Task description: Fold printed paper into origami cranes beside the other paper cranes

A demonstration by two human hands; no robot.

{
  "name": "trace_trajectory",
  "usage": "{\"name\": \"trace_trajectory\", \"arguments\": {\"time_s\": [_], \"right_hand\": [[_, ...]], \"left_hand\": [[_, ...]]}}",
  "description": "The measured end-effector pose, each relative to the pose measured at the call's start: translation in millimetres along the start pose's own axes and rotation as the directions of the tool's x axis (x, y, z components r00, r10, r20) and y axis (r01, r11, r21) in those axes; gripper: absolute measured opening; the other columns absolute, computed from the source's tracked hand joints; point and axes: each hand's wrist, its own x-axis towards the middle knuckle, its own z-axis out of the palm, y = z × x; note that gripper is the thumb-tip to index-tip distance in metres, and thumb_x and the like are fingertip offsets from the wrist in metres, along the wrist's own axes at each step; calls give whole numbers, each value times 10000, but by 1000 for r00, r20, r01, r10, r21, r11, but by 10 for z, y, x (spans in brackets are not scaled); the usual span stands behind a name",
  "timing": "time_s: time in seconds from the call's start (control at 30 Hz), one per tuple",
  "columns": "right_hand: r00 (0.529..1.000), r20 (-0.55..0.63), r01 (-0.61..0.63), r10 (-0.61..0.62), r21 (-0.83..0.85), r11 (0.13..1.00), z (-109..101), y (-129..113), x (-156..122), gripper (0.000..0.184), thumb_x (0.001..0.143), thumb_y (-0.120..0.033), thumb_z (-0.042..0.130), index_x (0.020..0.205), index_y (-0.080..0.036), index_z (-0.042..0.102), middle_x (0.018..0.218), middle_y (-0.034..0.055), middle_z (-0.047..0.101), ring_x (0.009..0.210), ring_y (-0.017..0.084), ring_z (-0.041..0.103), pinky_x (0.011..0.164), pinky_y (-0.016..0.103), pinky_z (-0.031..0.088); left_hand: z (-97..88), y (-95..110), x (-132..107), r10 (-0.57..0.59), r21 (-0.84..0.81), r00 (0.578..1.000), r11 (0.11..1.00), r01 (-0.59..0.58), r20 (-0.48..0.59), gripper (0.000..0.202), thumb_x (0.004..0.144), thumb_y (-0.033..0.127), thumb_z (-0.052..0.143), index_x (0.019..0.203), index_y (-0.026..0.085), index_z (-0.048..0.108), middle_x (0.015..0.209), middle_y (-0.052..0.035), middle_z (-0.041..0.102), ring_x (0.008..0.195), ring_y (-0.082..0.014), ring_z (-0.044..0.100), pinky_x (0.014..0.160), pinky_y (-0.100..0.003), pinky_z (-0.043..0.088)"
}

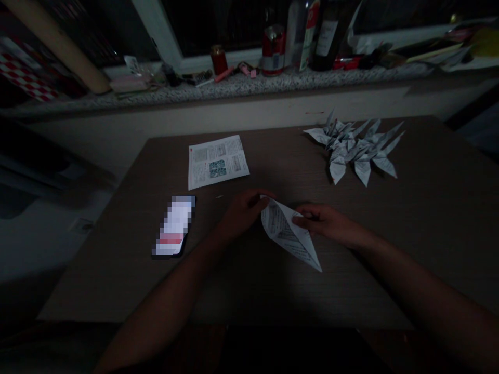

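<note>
A partly folded sheet of printed paper (286, 228) is held between my two hands above the table, its long point aimed down and to the right. My left hand (249, 208) pinches its upper left corner, thumb in front. Along the upper right edge, my right hand (317, 221) grips the paper between thumb and fingers. Some fingertips are hidden behind the sheet. Beyond my right hand lies a cluster of several folded paper shapes with pointed tips (362, 148), made from similar printed paper.
A stack of printed sheets (218, 162) lies at the back left of the wooden table (128, 208). Nearer stands out a lit phone (173, 226). Behind the table, a stone windowsill (234, 85) carries a red can (273, 50), a jar (219, 59), bottles (326, 36) and clutter.
</note>
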Motion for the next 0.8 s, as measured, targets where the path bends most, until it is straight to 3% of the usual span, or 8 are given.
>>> {"name": "trace_trajectory", "arguments": {"time_s": [0.17,0.37,0.6,0.8], "right_hand": [[999,-10,31,-31,-11,999,23,-19,-21,351,915,-540,669,952,-191,681,846,27,687,752,180,620,690,319,476],[998,-34,49,-51,-52,997,28,-38,-26,325,903,-509,677,926,-186,688,850,33,690,761,183,621,696,315,477],[999,-41,33,-35,-66,997,26,6,-29,344,911,-520,660,971,-184,696,885,49,707,779,196,638,695,322,495],[998,-41,45,-49,-94,995,18,-24,-41,333,900,-513,677,971,-189,701,850,44,703,754,196,632,662,317,488]], "left_hand": [[13,-46,-1,-7,-39,1000,999,6,-28,250,964,301,591,1145,211,738,923,-34,737,812,-189,693,707,-292,533],[13,-62,6,39,-30,999,999,-40,-30,254,946,224,538,1055,222,767,1033,-31,759,944,-196,705,836,-314,545],[37,0,-11,14,-39,1000,999,-15,-24,236,941,390,651,1042,201,751,1015,-49,761,908,-199,705,795,-303,555],[37,-34,-12,-6,34,999,999,7,-39,216,956,358,659,1095,214,740,954,-40,734,858,-183,686,759,-302,546]]}}
